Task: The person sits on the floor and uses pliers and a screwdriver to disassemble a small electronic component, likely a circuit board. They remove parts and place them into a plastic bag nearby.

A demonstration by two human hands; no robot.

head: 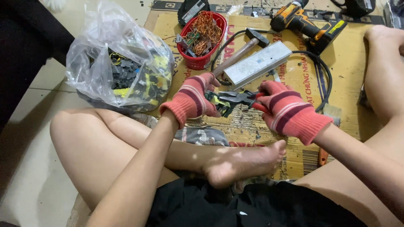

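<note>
Red-handled pliers (242, 99) lie crosswise between your gloves above the cardboard mat's (349, 63) middle: right hand (290, 111) clenched on the handles, nose pointing left into the small yellow-black part (222, 105) pinched by your left hand (191, 100).

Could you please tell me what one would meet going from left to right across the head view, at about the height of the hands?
Clear plastic bag of dark scrap, then the left hand holding a small yellow-and-dark part, then the pliers, then the right hand on their red handles, then the black cable.
</note>
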